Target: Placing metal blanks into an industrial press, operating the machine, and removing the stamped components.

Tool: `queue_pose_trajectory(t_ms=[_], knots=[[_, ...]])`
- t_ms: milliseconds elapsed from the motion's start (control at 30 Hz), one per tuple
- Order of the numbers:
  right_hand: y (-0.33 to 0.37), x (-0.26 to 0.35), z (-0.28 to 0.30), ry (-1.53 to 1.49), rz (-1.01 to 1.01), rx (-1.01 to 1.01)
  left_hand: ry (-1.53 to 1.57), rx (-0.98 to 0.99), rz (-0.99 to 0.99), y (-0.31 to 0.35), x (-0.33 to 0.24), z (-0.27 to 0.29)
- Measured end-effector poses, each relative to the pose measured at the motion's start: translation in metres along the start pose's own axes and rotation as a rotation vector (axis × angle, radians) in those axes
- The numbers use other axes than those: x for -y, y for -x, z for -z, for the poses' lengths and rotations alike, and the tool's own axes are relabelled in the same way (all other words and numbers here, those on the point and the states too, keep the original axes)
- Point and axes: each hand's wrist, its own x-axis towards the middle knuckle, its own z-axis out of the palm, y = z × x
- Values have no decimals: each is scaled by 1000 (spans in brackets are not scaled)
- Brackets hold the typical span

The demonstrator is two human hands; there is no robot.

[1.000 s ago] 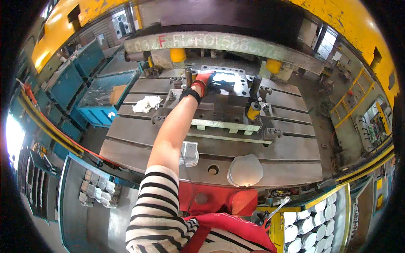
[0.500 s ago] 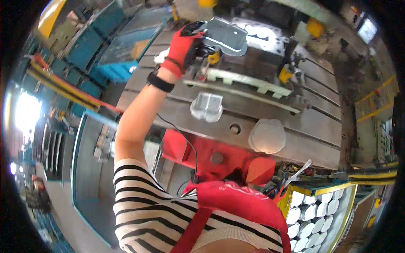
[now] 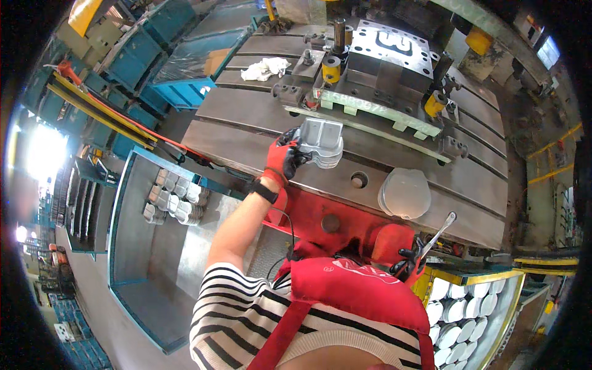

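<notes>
In a red and black glove, my left hand [image 3: 288, 154] is closed on the left edge of a small stack of shaped grey metal pressings [image 3: 322, 143] at the front of the slotted metal bed [image 3: 240, 132]. My right hand [image 3: 407, 267], also gloved, is low at the right beside the red apron. Its fingers are wrapped round a long metal tool with a ring-shaped end [image 3: 439, 234], which slants up to the right. Between the hands, a stack of flat rounded metal blanks [image 3: 404, 193] lies on the bed.
A steel die block [image 3: 391, 55] with yellow-collared posts stands at the back of the bed. A white rag [image 3: 265, 69] lies left of it. Down left, a blue-edged bin [image 3: 142, 290] holds stacked pressings; a yellow-edged crate [image 3: 513, 296] at right holds many round blanks.
My left hand has come down from the die with the pressing and is now at the stack at the bed's front. The view has shifted, and the ring-ended tool has risen slightly.
</notes>
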Motion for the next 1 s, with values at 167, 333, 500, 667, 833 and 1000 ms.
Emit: queue_pose_trajectory(t_ms=[167,333,500,667,833,1000], knots=[[8,11,-3,-165,-26,18,-110,-86,39,-16,19,12],[15,33,-14,13,72,157,-247,-43,-31,-13,14,6],[23,29,-1,-88,-73,138,-494,-90,-73,-37,39,51],[17,74,-20,39,-310,411,-469,-137,-133,-16,13,65],[5,64,-12,-1,-353,444,-489,-178,-232,11,-45,88],[1,61,-5,-29,-279,492,-509,-260,-405,76,-123,37]])
